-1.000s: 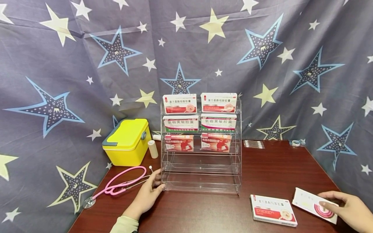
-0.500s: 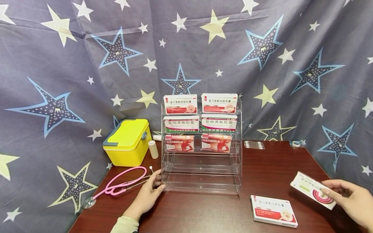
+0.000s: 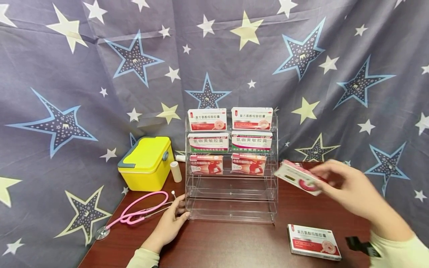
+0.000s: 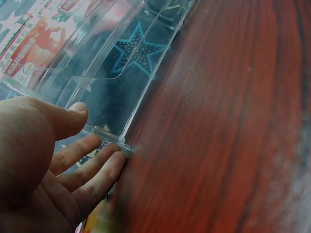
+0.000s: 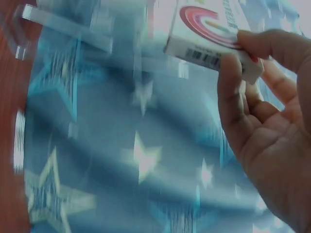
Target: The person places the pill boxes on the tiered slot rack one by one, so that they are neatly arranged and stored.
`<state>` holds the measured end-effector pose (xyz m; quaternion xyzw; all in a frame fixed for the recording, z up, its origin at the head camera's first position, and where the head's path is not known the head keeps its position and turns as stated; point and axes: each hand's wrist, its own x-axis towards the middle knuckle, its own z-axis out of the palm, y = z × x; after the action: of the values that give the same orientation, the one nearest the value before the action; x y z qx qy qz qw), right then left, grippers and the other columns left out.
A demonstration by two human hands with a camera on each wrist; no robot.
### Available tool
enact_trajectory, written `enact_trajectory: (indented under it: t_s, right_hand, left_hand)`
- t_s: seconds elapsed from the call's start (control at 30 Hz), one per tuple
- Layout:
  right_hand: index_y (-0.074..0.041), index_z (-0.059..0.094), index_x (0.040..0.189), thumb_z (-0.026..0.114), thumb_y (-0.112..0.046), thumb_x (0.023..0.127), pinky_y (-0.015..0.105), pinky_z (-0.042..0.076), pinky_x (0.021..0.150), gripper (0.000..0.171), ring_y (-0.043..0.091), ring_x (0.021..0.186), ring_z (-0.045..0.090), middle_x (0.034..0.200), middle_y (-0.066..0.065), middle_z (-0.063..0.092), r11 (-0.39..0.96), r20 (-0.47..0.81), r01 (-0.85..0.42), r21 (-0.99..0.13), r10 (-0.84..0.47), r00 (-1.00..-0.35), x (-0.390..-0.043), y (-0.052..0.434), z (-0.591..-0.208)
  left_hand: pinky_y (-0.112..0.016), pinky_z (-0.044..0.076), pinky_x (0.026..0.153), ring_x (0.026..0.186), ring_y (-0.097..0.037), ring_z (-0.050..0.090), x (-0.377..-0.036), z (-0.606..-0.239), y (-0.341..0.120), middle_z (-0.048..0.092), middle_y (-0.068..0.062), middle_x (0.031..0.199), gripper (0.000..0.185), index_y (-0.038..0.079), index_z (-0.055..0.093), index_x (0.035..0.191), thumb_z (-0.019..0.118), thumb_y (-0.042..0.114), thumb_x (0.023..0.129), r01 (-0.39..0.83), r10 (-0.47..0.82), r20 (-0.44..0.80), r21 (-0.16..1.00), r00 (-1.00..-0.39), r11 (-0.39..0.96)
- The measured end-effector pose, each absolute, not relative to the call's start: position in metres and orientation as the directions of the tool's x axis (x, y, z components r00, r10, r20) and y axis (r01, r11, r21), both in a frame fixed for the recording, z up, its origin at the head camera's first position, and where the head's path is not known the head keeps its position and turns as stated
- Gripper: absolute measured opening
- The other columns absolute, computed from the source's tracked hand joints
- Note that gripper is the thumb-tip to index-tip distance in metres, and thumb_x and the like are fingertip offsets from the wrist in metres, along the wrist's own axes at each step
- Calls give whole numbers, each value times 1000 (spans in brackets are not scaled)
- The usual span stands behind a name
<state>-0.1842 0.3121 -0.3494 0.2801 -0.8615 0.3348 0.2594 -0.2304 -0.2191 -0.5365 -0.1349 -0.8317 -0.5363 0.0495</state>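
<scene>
While the left hand [image 3: 171,223] stays planted against the lower left corner of the clear acrylic rack [image 3: 231,193], fingers straight and relaxed along its base, the right hand [image 3: 348,190] has come up off the table. A second ago it was at the near right corner, just pinching a white box with pink rings; now that white box [image 3: 296,176] is airborne, level with the rack's third shelf and just off its right side. Judged from this, the box is in transit toward the rack, whose two lower shelves hold nothing. Right hand pose: forearm angled in from the right, thumb over the top edge and fingers curled beneath, box tilted. The wrist view is blurred. A second red-and-white box [image 3: 314,242] lies flat on the dark wooden table [image 3: 234,245], untouched.
</scene>
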Motion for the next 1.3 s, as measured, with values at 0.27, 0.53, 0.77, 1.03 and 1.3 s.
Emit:
enact_trajectory:
  t_s: [0.27,0.53,0.77,1.03,1.3]
  right_hand:
    - [-26,78,98,88,-3,83,25,47,65,29,8,78,54,91,-17,67,540,692,-782,-312,-435,-576,-235,203,-351]
    - [-24,78,93,89,-16,86,31,48,67,15,8,74,54,90,-13,67,647,617,-706,-287,-439,-653,-265,132,-377]
    - [-27,78,95,88,-20,88,27,47,62,14,2,66,51,88,-17,61,696,557,-637,-331,-400,-728,-273,99,-398]
    - [-28,78,95,90,-25,86,27,51,65,15,-1,72,59,92,-16,65,713,560,-629,-309,-398,-726,-277,80,-412]
    - [-30,77,96,89,-26,87,26,50,63,16,-1,69,56,93,-19,65,734,543,-615,-288,-404,-736,-278,72,-421]
  left_hand:
    - [-28,57,86,110,-24,68,-232,-537,-219,64,-14,130,63,22,48,154,71,2,99,287,179,235,881,-956,376]
    - [-28,57,85,109,-24,68,-232,-538,-219,64,-12,129,62,22,49,154,71,3,99,296,182,242,877,-953,380]
    - [-28,57,87,110,-23,68,-231,-536,-219,64,-9,127,63,22,48,154,71,1,99,286,177,233,873,-956,395]
    - [-28,57,87,110,-24,68,-230,-534,-217,65,-10,128,63,20,48,155,70,-1,99,288,183,234,875,-955,388]
    - [-28,57,87,110,-24,68,-230,-536,-218,65,-11,128,64,22,48,155,71,1,99,284,168,235,870,-957,403]
